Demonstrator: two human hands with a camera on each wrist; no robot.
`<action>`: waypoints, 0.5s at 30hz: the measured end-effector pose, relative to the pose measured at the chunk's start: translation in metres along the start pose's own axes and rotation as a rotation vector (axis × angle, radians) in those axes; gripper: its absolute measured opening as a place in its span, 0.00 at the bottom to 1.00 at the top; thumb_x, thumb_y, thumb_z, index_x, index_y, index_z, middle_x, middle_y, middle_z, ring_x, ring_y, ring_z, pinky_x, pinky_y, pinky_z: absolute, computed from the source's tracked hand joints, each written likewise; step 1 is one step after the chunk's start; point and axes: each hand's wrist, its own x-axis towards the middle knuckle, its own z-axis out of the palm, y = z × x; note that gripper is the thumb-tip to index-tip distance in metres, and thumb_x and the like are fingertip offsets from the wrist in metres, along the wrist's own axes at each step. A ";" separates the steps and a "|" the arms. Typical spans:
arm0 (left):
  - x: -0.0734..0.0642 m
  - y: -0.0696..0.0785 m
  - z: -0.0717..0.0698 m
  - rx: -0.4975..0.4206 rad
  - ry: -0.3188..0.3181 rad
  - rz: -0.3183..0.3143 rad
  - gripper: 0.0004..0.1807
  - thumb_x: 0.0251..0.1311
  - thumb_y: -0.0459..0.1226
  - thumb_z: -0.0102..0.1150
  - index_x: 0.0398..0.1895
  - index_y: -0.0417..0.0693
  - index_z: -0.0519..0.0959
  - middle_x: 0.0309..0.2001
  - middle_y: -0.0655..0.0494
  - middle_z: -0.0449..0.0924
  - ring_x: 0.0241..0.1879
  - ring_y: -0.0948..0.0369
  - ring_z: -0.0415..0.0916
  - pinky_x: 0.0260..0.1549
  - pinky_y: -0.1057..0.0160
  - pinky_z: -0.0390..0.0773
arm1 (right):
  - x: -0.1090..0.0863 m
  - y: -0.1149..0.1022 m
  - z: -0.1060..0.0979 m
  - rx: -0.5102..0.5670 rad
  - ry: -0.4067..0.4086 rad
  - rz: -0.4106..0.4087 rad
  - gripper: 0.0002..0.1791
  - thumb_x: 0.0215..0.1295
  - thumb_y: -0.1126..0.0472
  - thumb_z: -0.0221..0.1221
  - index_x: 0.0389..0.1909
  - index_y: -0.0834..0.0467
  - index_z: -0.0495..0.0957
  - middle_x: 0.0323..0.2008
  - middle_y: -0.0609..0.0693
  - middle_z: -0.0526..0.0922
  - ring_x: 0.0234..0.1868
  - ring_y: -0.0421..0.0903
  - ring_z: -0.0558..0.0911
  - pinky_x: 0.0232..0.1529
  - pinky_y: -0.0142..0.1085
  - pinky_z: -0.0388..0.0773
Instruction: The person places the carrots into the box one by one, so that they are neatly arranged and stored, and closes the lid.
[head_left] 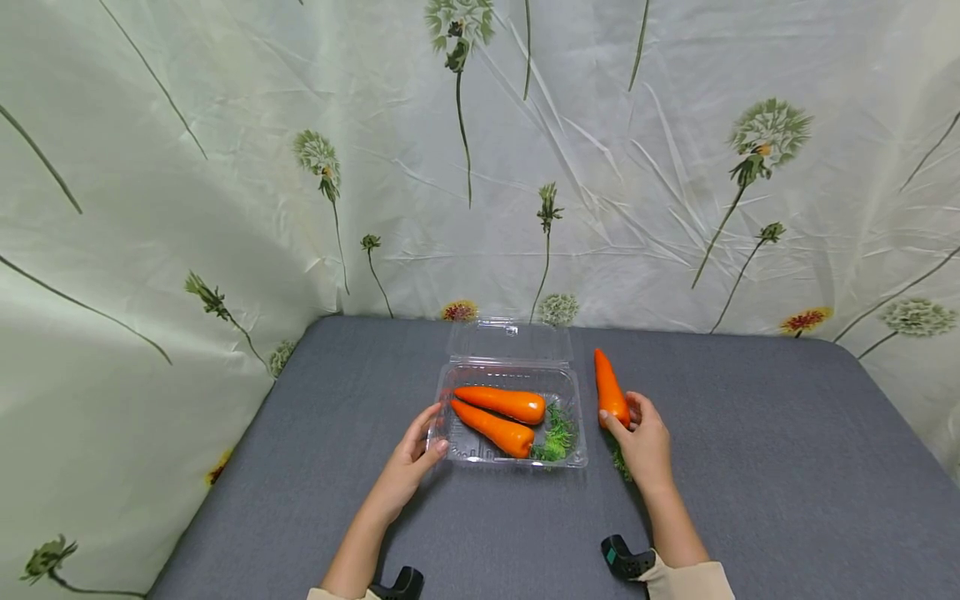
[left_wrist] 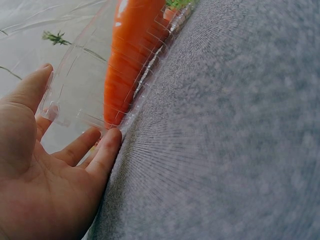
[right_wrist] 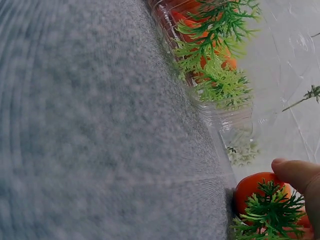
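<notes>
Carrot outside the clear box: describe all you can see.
The carrot is glossy orange, plastic-looking, tapering from a thick rounded end with feathery green leaves to a narrow tip. It's right of the open box, on or just above the gray table, tip pointing away in the head view. The right hand's grip holds its thick end.

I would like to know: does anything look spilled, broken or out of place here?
Nothing looks spilled or broken. Two carrots lie in the open clear box; a third carrot is outside, to its right, but the right hand grips it, so this seems ordinary.
</notes>
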 end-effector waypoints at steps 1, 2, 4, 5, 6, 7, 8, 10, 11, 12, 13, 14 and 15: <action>0.001 -0.002 -0.001 -0.001 0.002 -0.005 0.31 0.61 0.33 0.52 0.67 0.49 0.54 0.61 0.36 0.57 0.55 0.41 0.61 0.49 0.52 0.65 | 0.000 0.000 0.000 -0.003 -0.003 0.011 0.29 0.53 0.63 0.64 0.53 0.71 0.66 0.45 0.68 0.74 0.42 0.59 0.76 0.41 0.48 0.72; 0.001 -0.004 -0.001 -0.001 0.003 -0.008 0.31 0.61 0.33 0.52 0.67 0.51 0.55 0.61 0.37 0.57 0.55 0.42 0.62 0.49 0.53 0.65 | 0.000 -0.001 -0.001 -0.006 -0.004 0.021 0.28 0.53 0.62 0.64 0.53 0.71 0.67 0.43 0.68 0.75 0.41 0.59 0.77 0.40 0.47 0.72; 0.002 -0.010 -0.002 0.002 0.005 -0.007 0.30 0.61 0.34 0.52 0.66 0.53 0.55 0.62 0.39 0.57 0.55 0.44 0.62 0.49 0.54 0.66 | 0.000 -0.001 -0.001 -0.013 -0.006 0.035 0.28 0.53 0.62 0.63 0.52 0.71 0.68 0.41 0.69 0.76 0.39 0.58 0.78 0.38 0.45 0.74; 0.003 -0.012 -0.003 0.005 0.005 -0.006 0.30 0.61 0.35 0.52 0.66 0.55 0.56 0.62 0.39 0.58 0.55 0.45 0.62 0.49 0.55 0.66 | 0.000 -0.001 -0.002 -0.012 -0.005 0.037 0.27 0.53 0.62 0.63 0.52 0.71 0.68 0.40 0.69 0.77 0.39 0.58 0.79 0.37 0.44 0.74; 0.004 -0.014 -0.003 0.009 0.004 -0.002 0.30 0.61 0.36 0.52 0.66 0.55 0.56 0.62 0.40 0.58 0.55 0.45 0.63 0.49 0.55 0.66 | 0.000 -0.001 -0.002 -0.009 -0.003 0.040 0.27 0.54 0.62 0.63 0.51 0.71 0.68 0.40 0.69 0.77 0.39 0.59 0.79 0.36 0.42 0.74; 0.004 -0.016 -0.004 0.012 0.003 0.003 0.30 0.61 0.36 0.52 0.66 0.55 0.56 0.62 0.40 0.58 0.55 0.45 0.63 0.48 0.56 0.66 | 0.000 -0.001 -0.003 -0.004 0.001 0.043 0.26 0.54 0.62 0.63 0.51 0.71 0.69 0.41 0.70 0.76 0.40 0.59 0.78 0.36 0.40 0.74; 0.004 -0.017 -0.004 0.012 0.002 0.008 0.30 0.61 0.36 0.52 0.66 0.55 0.56 0.62 0.40 0.58 0.55 0.45 0.63 0.48 0.56 0.66 | 0.000 -0.001 -0.004 0.003 0.006 0.047 0.26 0.54 0.62 0.63 0.51 0.71 0.69 0.41 0.70 0.76 0.40 0.59 0.78 0.35 0.38 0.74; 0.004 -0.017 -0.004 0.012 0.001 0.015 0.30 0.61 0.36 0.52 0.66 0.55 0.56 0.61 0.40 0.58 0.54 0.45 0.64 0.48 0.57 0.66 | 0.001 -0.002 -0.006 0.026 0.015 0.053 0.26 0.54 0.62 0.63 0.51 0.71 0.69 0.44 0.69 0.75 0.42 0.59 0.78 0.34 0.32 0.74; 0.004 -0.017 -0.004 0.011 0.001 0.015 0.30 0.61 0.36 0.52 0.66 0.55 0.56 0.61 0.40 0.58 0.54 0.45 0.64 0.48 0.57 0.66 | 0.001 -0.002 -0.007 0.038 0.020 0.057 0.26 0.54 0.62 0.62 0.51 0.71 0.69 0.45 0.69 0.75 0.43 0.58 0.78 0.33 0.28 0.73; 0.004 -0.017 -0.004 0.010 0.002 0.014 0.30 0.61 0.36 0.52 0.66 0.55 0.56 0.61 0.40 0.58 0.54 0.45 0.64 0.48 0.57 0.66 | 0.001 -0.002 -0.007 0.053 0.025 0.064 0.26 0.54 0.62 0.62 0.52 0.70 0.69 0.46 0.68 0.75 0.44 0.58 0.77 0.32 0.25 0.72; 0.004 -0.017 -0.004 0.010 0.003 0.013 0.30 0.61 0.36 0.52 0.66 0.55 0.56 0.61 0.40 0.59 0.54 0.45 0.64 0.48 0.57 0.66 | 0.001 -0.003 -0.008 0.068 0.029 0.068 0.26 0.54 0.62 0.62 0.52 0.70 0.68 0.47 0.67 0.74 0.44 0.58 0.77 0.32 0.22 0.70; 0.004 -0.016 -0.004 0.009 0.004 0.011 0.30 0.61 0.36 0.52 0.66 0.55 0.56 0.61 0.40 0.59 0.54 0.45 0.64 0.48 0.57 0.66 | 0.002 -0.004 -0.009 0.088 0.033 0.069 0.26 0.55 0.62 0.62 0.53 0.69 0.68 0.48 0.67 0.74 0.45 0.58 0.77 0.31 0.19 0.68; 0.004 -0.016 -0.004 0.009 0.005 0.011 0.30 0.61 0.36 0.52 0.66 0.55 0.56 0.61 0.40 0.59 0.54 0.45 0.64 0.48 0.57 0.66 | 0.002 -0.005 -0.010 0.109 0.036 0.068 0.27 0.55 0.61 0.62 0.53 0.69 0.68 0.49 0.67 0.73 0.46 0.58 0.77 0.30 0.17 0.67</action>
